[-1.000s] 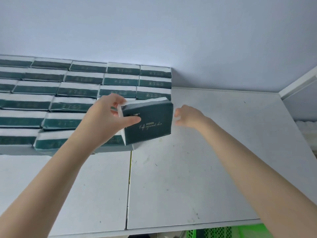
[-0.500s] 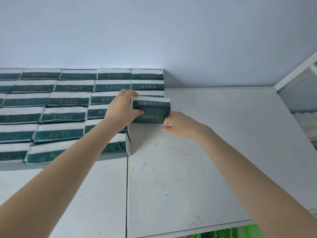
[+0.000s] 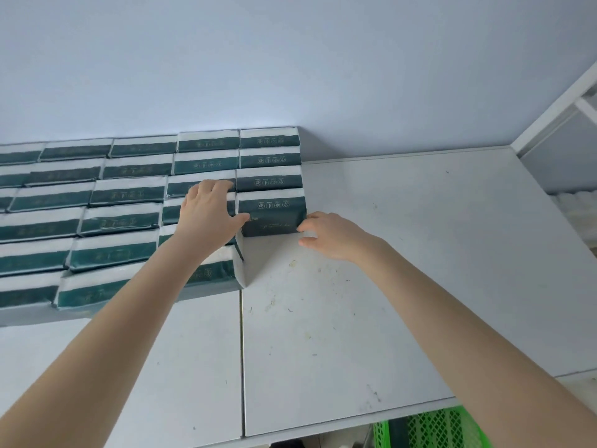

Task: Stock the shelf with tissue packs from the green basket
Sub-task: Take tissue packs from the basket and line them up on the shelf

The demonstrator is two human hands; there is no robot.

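Tissue pack (image 3: 271, 218): sits on our shelf (image 3: 387, 286), fronting the right-hand column.
Left hand (image 3: 210, 218): spread flat over stocked packs (image 3: 119, 218), thumb bracing it.
Right hand (image 3: 332, 237): loose fingers nudge its corner square, seemingly touching.
Green basket (image 3: 436, 428): below us.

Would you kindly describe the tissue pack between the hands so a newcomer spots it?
On the white shelf sits a block of green packs. In its rightmost column, take the front pack, touched by the left hand and right hand.
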